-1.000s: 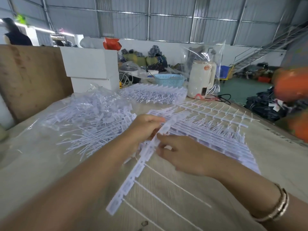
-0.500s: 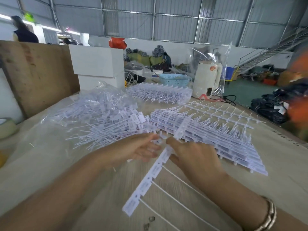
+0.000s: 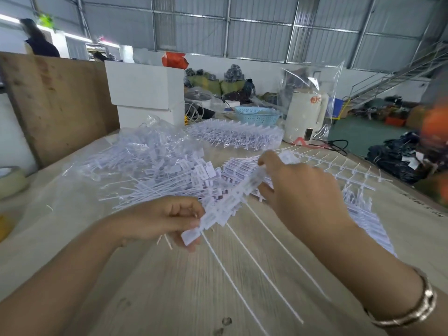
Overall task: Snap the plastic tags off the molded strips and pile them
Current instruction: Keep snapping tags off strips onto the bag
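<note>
Wooden table [image 3: 169, 299] | both hands grip molded strip [image 3: 232, 202] | tags pile [image 3: 155, 170] behind

Mid-frame, the left hand [image 3: 167, 220] and right hand [image 3: 303, 190] grip a white strip [image 3: 228, 204]. Loose tags [image 3: 155, 170] lie piled upper left on the counter [image 3: 184, 287].

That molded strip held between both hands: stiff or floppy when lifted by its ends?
Probably semi-flexible: the molded strip spans between the left hand and right hand without obvious sag. Its long thin tails look whippy and likely to snag. Likely very light, since fingertips alone carry it.
</note>
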Available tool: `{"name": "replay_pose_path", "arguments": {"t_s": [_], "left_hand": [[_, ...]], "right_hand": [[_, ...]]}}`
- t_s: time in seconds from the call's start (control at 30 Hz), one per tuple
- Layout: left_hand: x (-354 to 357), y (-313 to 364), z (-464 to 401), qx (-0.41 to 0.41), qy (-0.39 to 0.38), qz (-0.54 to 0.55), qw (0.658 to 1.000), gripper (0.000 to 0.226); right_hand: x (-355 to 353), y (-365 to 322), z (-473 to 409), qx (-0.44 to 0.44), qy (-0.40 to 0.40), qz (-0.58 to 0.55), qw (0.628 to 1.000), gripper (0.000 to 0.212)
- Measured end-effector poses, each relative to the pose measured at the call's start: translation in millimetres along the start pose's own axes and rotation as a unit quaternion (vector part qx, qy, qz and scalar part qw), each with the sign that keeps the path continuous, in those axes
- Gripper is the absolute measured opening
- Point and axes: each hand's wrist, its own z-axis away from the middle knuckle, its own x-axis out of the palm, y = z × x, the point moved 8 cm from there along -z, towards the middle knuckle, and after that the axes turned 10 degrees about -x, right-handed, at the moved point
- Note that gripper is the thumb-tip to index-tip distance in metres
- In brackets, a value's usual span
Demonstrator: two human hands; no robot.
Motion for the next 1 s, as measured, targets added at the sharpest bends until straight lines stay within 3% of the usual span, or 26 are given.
{"name": "replay_pose_path", "arguments": {"t_s": [0.1,0.23,0.37,0.43,0.53,0.67,0.83,0.93,1.0], "left_hand": [[2,6,-10,0.056,0.088,0.042,0.994,0.01],[20,-3,-20,0.03,0.065,0.047,0.996,0.014],[23,-13,-26,0.002,0.086,-0.041,0.995,0.018],[17,-19,-29,-0.008,0.109,-0.035,0.993,0.016],[8,-25,-29,-0.008,0.15,0.019,0.989,0.013],[10,-17,-25,0.045,0.164,0.045,0.984,0.016],[2,-15,-23,0.067,0.213,0.1,0.97,0.017],[-1,-22,-24,0.036,0.219,0.073,0.972,0.017],[1,-27,-26,0.021,0.213,0.013,0.977,0.017]], "right_hand": [[-21,0,3,0.029,0.017,0.056,0.998,0.029],[-29,-9,8,0.035,-0.015,0.146,0.988,0.045],[-20,-31,21,-0.024,0.001,0.098,0.995,0.037],[-13,-33,26,-0.028,0.008,0.076,0.997,0.034],[-17,-31,25,-0.046,0.06,0.064,0.995,0.023],[-37,-46,18,-0.144,0.157,0.031,0.977,0.013],[-51,-55,17,-0.215,0.219,0.057,0.95,0.024],[-27,-41,11,-0.196,0.129,0.088,0.968,0.025],[1,-18,7,-0.143,0.007,0.056,0.988,0.028]]}}
